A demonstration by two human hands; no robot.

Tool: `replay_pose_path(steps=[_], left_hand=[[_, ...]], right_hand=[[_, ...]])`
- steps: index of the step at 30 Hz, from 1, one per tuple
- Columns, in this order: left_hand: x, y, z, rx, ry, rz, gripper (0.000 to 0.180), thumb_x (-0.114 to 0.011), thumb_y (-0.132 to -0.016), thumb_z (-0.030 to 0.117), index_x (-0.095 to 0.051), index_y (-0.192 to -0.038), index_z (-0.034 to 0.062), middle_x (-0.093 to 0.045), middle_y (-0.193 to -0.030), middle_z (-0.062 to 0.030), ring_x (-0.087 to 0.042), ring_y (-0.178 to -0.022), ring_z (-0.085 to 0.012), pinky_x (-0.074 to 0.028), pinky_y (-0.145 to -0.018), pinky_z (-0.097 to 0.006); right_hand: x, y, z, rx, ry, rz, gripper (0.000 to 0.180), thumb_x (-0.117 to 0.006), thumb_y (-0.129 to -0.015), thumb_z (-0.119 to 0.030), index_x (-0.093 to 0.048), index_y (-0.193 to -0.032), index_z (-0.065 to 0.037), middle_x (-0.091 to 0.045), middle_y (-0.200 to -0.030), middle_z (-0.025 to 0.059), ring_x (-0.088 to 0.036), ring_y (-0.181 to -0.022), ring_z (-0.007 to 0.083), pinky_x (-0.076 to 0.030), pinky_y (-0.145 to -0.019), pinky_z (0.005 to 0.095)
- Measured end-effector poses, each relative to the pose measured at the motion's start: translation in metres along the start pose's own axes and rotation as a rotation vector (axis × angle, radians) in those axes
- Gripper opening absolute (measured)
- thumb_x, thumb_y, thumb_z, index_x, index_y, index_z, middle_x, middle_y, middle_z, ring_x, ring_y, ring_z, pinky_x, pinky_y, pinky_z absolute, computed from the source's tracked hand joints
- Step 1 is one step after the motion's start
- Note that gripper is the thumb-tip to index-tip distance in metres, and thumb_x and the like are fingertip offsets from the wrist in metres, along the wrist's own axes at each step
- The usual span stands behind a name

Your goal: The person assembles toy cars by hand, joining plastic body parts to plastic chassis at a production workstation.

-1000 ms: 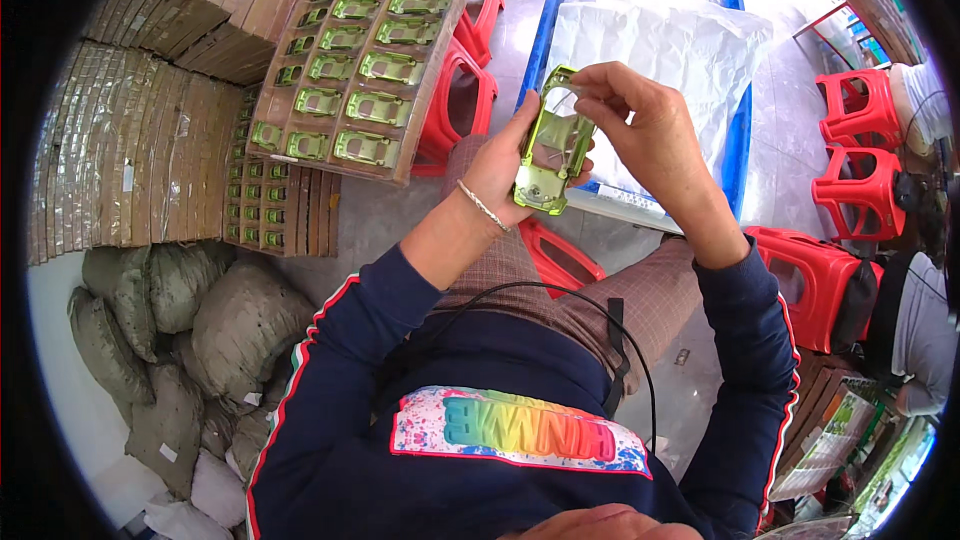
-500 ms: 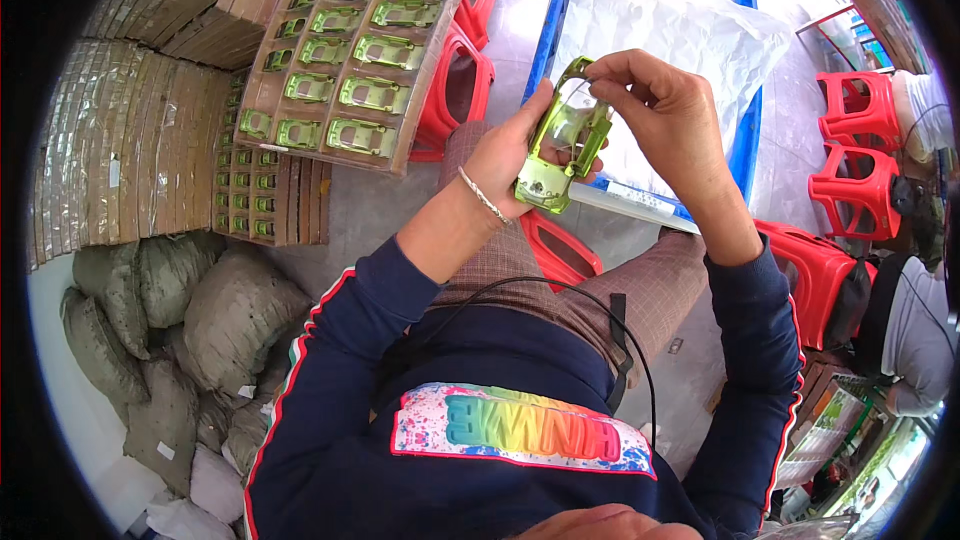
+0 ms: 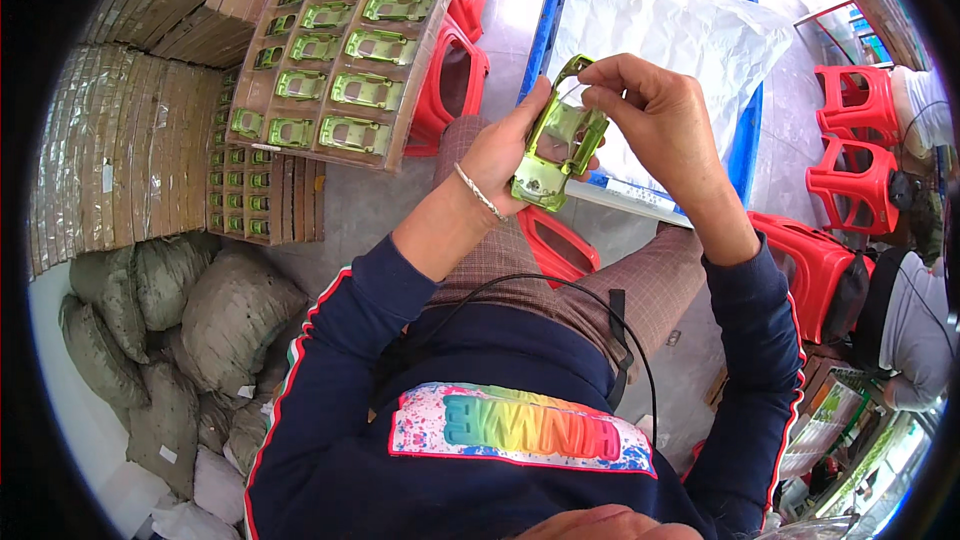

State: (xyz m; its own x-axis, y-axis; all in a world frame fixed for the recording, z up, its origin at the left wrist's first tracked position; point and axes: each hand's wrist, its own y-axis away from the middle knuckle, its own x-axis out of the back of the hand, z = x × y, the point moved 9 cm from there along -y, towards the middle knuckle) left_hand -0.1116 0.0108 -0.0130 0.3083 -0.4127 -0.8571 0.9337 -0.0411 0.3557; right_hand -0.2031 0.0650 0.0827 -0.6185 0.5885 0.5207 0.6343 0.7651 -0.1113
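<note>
A shiny green toy car body shell, hollow with open window gaps, is held tilted over my lap. My left hand, with a braided bracelet at its wrist, grips the shell from the left, thumb along its edge and fingertips showing behind it. Thumb and forefinger of my right hand are pinched together at the shell's far end, by its upper right rim. Whatever lies between those fingertips is too small to make out.
Left of my hands stands a cardboard tray with rows of similar green shells. A blue-rimmed bin lined with white plastic sheet lies beyond. Red stools, stacked cardboard, stuffed sacks and a co-worker's grey sleeve surround me.
The view has shifted slightly. My right fingertips have moved a little at the shell's far end, still pinched. The left hand keeps its hold, and the shell is turned a bit.
</note>
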Motion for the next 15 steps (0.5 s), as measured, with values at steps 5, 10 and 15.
replay_pose_path(steps=[5,10,15], left_hand=[[-0.001,-0.001,-0.004,0.06,-0.044,0.029,0.052,-0.035,-0.099,0.048,-0.052,-0.117,0.0022,-0.065,-0.096,-0.0165,-0.067,-0.079,-0.027,-0.056,-0.065,-0.037],[0.002,0.0,-0.012,0.116,-0.111,-0.002,0.055,-0.03,-0.1,0.049,-0.052,-0.119,0.0033,-0.064,-0.099,-0.0172,-0.067,-0.081,-0.0263,-0.056,-0.067,-0.037],[-0.009,-0.002,-0.01,0.102,-0.098,0.009,0.055,-0.039,-0.097,0.05,-0.053,-0.116,0.0004,-0.065,-0.097,-0.0159,-0.068,-0.08,-0.0271,-0.057,-0.062,-0.037]], right_hand=[[0.004,-0.001,0.001,0.016,-0.024,-0.046,0.014,-0.067,-0.08,-0.007,-0.069,-0.094,-0.002,-0.07,-0.079,0.011,-0.068,-0.069,0.0152,-0.052,-0.064,0.0273],[0.001,0.003,0.006,-0.026,-0.005,-0.117,0.014,-0.066,-0.08,-0.006,-0.07,-0.093,-0.003,-0.071,-0.08,0.0109,-0.069,-0.073,0.0172,-0.053,-0.067,0.0288],[0.012,-0.001,0.005,0.037,0.015,-0.098,0.014,-0.067,-0.08,-0.008,-0.07,-0.093,-0.004,-0.071,-0.08,0.0099,-0.07,-0.073,0.0177,-0.053,-0.068,0.0294]])
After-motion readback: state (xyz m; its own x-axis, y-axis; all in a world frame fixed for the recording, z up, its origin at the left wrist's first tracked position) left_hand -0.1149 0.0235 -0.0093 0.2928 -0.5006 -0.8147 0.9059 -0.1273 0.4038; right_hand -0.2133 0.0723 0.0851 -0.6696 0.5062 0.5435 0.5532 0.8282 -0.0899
